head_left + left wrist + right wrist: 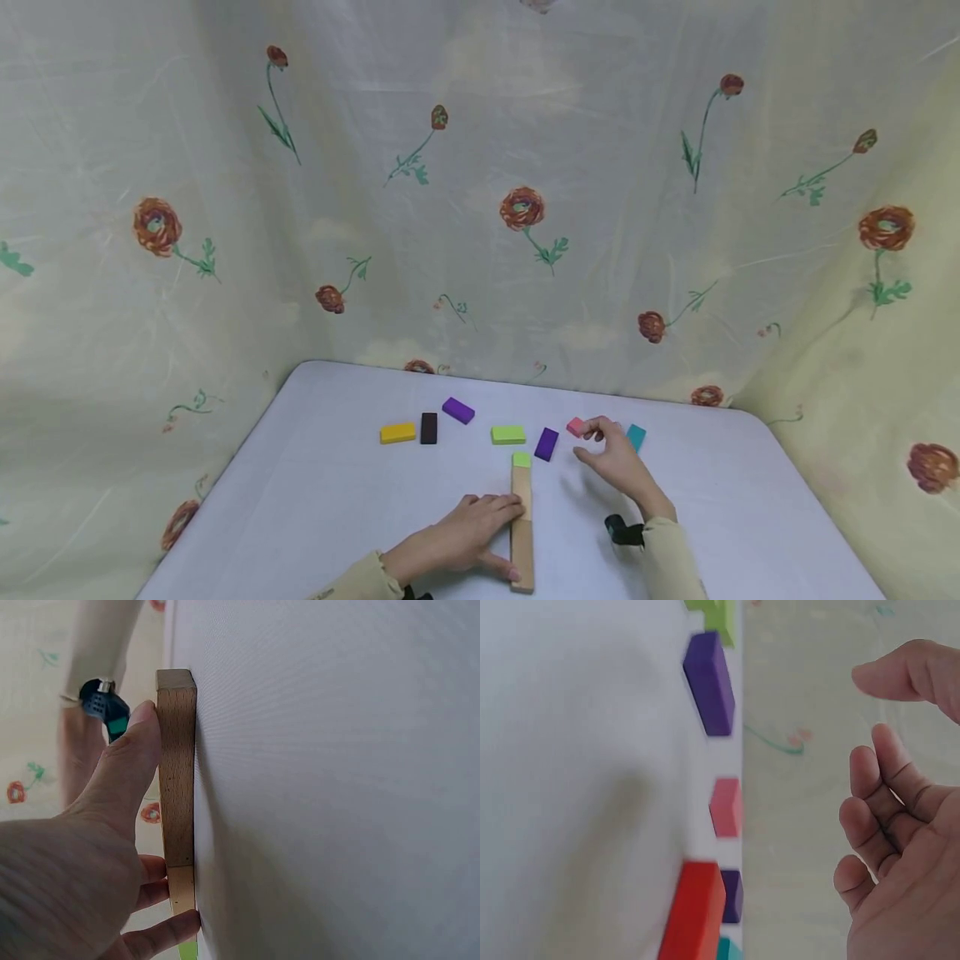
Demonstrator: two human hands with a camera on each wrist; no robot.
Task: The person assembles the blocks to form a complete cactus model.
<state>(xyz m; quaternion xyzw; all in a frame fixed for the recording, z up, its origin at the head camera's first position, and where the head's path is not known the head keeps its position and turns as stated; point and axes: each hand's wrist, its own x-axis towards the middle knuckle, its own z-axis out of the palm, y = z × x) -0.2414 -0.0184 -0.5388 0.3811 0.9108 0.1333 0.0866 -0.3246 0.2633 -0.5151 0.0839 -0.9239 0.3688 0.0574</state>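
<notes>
Two plain wooden blocks (522, 557) and a lime green block (521, 459) lie end to end in a straight row on the table. My left hand (468, 533) rests against this row from its left side. Its thumb touches the near wooden block (178, 780), while the fingertips reach the farther one (181, 889). Over the right part of the table hovers my right hand (617, 460), holding nothing, thumb apart from loosely bent fingers. From the head it appears beside a pink block (575, 427); the right wrist view shows a gap between them.
Loose blocks lie towards the back: yellow (397, 432), black (428, 428), purple (458, 410), lime green (508, 435), another purple (547, 444) and teal (636, 437). A red block (693, 911) appears in the right wrist view. Flowered cloth (480, 250) hangs around the white table (315, 483).
</notes>
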